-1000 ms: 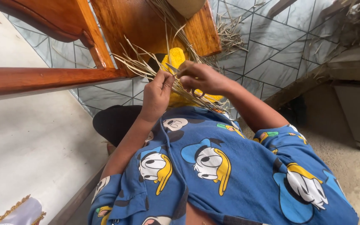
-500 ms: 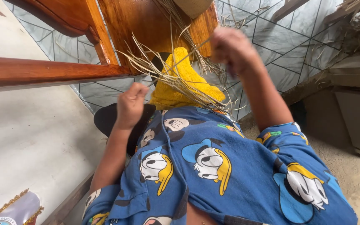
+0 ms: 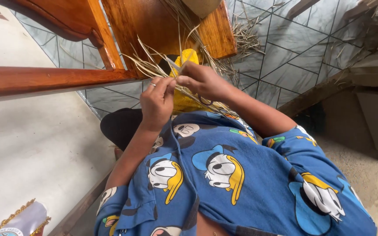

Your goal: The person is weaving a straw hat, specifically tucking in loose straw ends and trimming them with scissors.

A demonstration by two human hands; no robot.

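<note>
- Our left hand (image 3: 156,102), a ring on one finger, pinches thin dry pale straw strands (image 3: 147,67) between fingertips.
- Our right hand (image 3: 202,81) is closed on the same strands, touching the left at the fingertips.
- The yellow woven straw piece (image 3: 187,57) sits just beyond and under both hands, against the polished brown wooden chair (image 3: 145,26).
</note>
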